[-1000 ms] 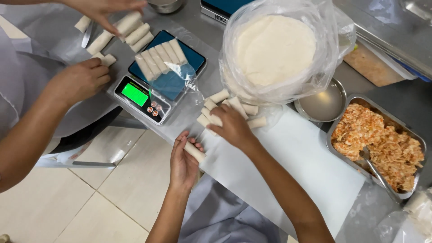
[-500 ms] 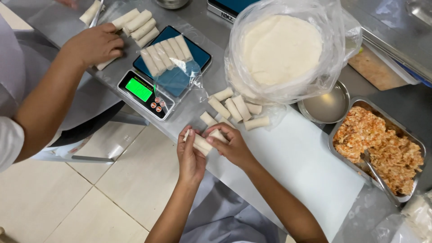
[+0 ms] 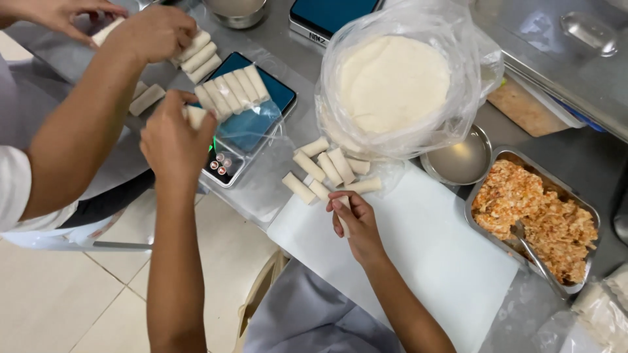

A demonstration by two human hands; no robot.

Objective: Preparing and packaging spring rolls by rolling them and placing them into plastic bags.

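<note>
A view looked down from a person's head onto a grey metal worktable (image 3: 589, 157). The person's left hand (image 3: 173, 140) was raised over a small digital kitchen scale with a dark blue platform (image 3: 252, 117), its fingers closed around one pale, cylinder-shaped pastry roll (image 3: 195, 116), whose end showed just above the knuckles. A row of similar pale rolls (image 3: 232, 91) lay side by side on the scale's platform, partly over a sheet of clear plastic. The person's right hand (image 3: 356, 219) rested lower on a white rectangular cutting board (image 3: 425, 261), fingers curled in a narrow grip around another pale roll (image 3: 344, 216), mostly hidden by the fingers. Just beyond that hand, a loose cluster of finished rolls (image 3: 327, 171) lay at the board's far edge, touching a clear plastic bag holding a round stack of white wrappers (image 3: 396, 85). To the right sat a small round steel bowl of liquid (image 3: 461, 160) and a rectangular steel tray of orange-brown crumbly filling (image 3: 536, 219) with a utensil in it. At the upper left, another person's two hands (image 3: 147, 33) handled more rolls beside the scale.
</note>
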